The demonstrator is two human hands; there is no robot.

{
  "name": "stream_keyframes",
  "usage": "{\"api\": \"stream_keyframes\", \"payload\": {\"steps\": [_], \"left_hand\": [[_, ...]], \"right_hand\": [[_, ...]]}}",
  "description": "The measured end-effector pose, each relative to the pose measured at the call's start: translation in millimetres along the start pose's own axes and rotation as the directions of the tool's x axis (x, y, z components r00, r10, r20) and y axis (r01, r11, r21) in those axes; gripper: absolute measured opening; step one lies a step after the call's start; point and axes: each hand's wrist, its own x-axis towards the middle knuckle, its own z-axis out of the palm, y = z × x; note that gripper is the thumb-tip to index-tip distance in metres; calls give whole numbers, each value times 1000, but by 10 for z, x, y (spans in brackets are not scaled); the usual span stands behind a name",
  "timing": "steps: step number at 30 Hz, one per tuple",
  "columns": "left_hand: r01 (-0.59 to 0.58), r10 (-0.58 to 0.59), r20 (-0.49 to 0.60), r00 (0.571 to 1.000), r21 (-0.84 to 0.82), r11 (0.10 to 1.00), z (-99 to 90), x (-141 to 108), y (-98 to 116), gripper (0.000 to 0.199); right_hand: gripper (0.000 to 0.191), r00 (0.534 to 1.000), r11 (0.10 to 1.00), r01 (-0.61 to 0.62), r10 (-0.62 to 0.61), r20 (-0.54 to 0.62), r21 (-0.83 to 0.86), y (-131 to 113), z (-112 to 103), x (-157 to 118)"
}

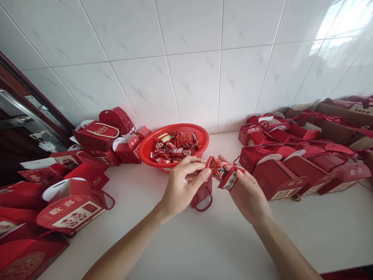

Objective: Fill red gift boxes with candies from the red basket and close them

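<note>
Between thumb and fingers, my left hand (183,186) pinches a red wrapped candy (216,167) with dark lettering. My right hand (247,192) is closed on another red candy packet (229,179) with a pale label, and the two packets overlap. Just behind my hands stands a red plastic basket (145,146) holding a heap of wrapped candies (176,149). Below the held packets, partly hidden by my hands, a small red gift box (201,193) with a rope handle rests on the white tabletop (186,249).
Many red gift boxes (75,210) crowd the left side, some with lids up. More red boxes (279,175) stand in rows at the right, beside a cardboard carton (335,132) with red ribbon. A tiled wall (192,85) rises behind; a dark door (17,116) is at left.
</note>
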Motion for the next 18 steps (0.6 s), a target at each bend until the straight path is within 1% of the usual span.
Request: {"api": "stream_keyframes", "payload": {"steps": [3, 6, 8, 10, 14, 16, 18], "left_hand": [[5, -6, 12, 1000, 5, 1000, 13, -10, -1, 19], [-35, 31, 47, 998, 91, 995, 30, -24, -16, 19], [-79, 69, 69, 995, 160, 984, 37, -35, -30, 30], [-151, 132, 97, 986, 221, 964, 39, -46, -39, 38], [-324, 283, 163, 945, 348, 880, 37, -73, -26, 30], [-375, 316, 206, 926, 430, 821, 40, -88, 1, 33], [-415, 332, 248, 910, 533, 738, 51, -103, 41, 43]], "right_hand": [[22, 1000, 1000, 0, 0, 28, -2, -7, 13, -17], [21, 999, 1000, -16, 17, 48, -8, -10, 14, -33], [21, 998, 999, -39, 39, 46, -3, -3, 7, -34], [21, 997, 997, -74, 73, 23, 9, 11, -1, -26], [23, 991, 991, -128, 129, -40, 25, 30, 14, -1], [25, 988, 989, -145, 147, -56, 30, 26, 33, 5], [26, 985, 987, -158, 160, -71, 35, 18, 51, 7]]}}
